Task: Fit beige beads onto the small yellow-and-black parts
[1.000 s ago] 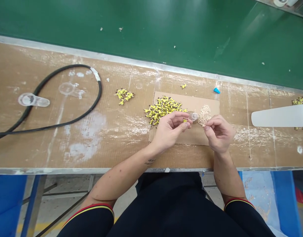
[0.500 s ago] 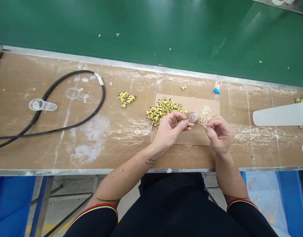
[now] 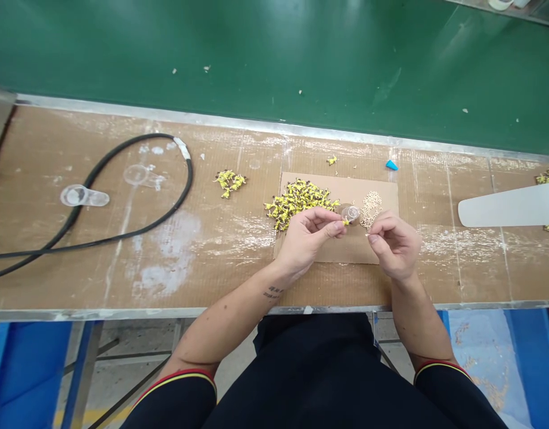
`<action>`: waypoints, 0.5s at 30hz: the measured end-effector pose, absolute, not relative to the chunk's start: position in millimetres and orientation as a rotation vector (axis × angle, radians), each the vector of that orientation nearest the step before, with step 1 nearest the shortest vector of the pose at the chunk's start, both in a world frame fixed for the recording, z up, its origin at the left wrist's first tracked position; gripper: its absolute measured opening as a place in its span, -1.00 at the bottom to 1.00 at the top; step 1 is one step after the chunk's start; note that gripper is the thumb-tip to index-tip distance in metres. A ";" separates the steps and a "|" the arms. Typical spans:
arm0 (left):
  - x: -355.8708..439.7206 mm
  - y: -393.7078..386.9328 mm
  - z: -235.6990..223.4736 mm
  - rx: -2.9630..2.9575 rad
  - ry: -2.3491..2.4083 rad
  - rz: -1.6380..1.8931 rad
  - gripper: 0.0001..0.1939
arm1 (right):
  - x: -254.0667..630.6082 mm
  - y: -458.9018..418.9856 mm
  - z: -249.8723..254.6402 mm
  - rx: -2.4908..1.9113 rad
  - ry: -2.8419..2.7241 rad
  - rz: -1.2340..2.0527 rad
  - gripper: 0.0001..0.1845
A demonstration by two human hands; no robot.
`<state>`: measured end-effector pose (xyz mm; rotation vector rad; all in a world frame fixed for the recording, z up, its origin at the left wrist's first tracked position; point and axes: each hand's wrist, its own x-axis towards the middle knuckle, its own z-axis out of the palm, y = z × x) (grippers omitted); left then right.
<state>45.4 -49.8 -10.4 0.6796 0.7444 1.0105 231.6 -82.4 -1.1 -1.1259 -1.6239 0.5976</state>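
My left hand pinches a small yellow figure between thumb and fingertips. To its right, my right hand is closed in a pinch on a tiny pale piece, apart from the figure. Between and just beyond the hands stands a small clear cup. A heap of yellow and dark figures lies beyond my left hand. Small beige pieces are spread beyond my right hand. Both piles rest on a flat cardboard sheet.
A black cable loops at the left, near two clear plastic scoops, one a scoop lying on the cable. A smaller cluster of figures, a blue cap-like piece and a white blade-shaped object are also on the bench. Beyond lies a green surface.
The yellow figure now shows at my left fingertips. My right hand has shifted slightly left, with a pale piece visible in its pinch. The view has moved a little.
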 end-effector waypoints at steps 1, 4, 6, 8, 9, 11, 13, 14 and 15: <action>46.2 -50.6 -9.9 0.644 0.731 0.995 -0.65 | 230.8 -82.8 -1.7 -1.124 -1.616 0.616 -0.88; 48.9 -54.8 -7.9 0.573 0.683 0.935 -0.58 | 227.8 -83.8 -3.3 -1.108 -1.579 0.682 -0.88; 50.6 -58.1 -7.1 0.558 0.650 0.914 -0.57 | 225.9 -84.1 -4.1 -1.092 -1.549 0.724 -0.88; 52.1 -60.7 -7.3 0.552 0.619 0.906 -0.57 | 224.8 -84.3 -5.5 -1.080 -1.515 0.758 -0.88; 52.8 -61.5 -7.8 0.552 0.604 0.908 -0.57 | 224.5 -84.5 -6.5 -1.077 -1.499 0.774 -0.88; 54.0 -62.4 -9.4 0.571 0.579 0.925 -0.57 | 224.4 -84.8 -9.0 -1.070 -1.476 0.806 -0.88; 54.6 -62.3 -10.8 0.623 0.574 0.949 -0.64 | 224.6 -85.1 -11.4 -1.055 -1.464 0.845 -0.89; 54.7 -62.2 -11.2 0.656 0.585 0.957 -0.69 | 224.6 -85.1 -12.4 -1.045 -1.459 0.862 -0.90; 54.7 -62.1 -11.4 0.686 0.604 0.959 -0.71 | 224.5 -85.1 -13.1 -1.035 -1.454 0.874 -0.91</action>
